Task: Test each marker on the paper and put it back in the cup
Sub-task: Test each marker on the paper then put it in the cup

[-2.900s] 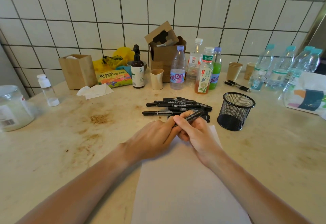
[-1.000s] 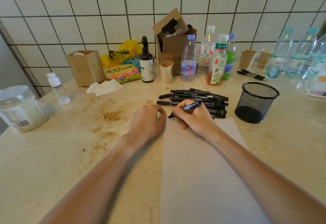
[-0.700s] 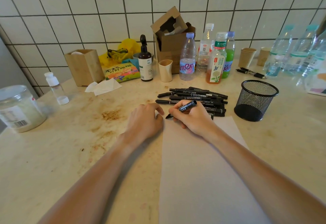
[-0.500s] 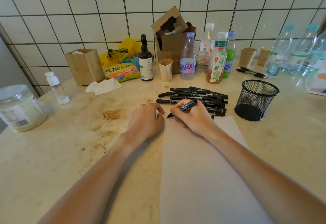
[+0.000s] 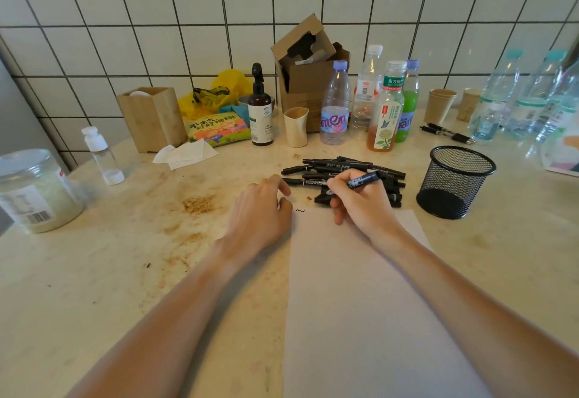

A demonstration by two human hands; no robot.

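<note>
A sheet of paper [image 5: 360, 303] lies on the table [image 5: 94, 272] nearest the viewer. Behind its far edge sits a pile of markers [image 5: 341, 169], with a mesh cup [image 5: 454, 181] to their right. Bottles [image 5: 336, 106] stand farther back, apparently against the wall.

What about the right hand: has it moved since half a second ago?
Yes. The right hand, holding its marker, has shifted right toward the mesh cup, away from the squiggle near the paper's far left corner.

Perhaps pantry: tiled wall [image 5: 188, 6], bottles [image 5: 335, 103]
</note>
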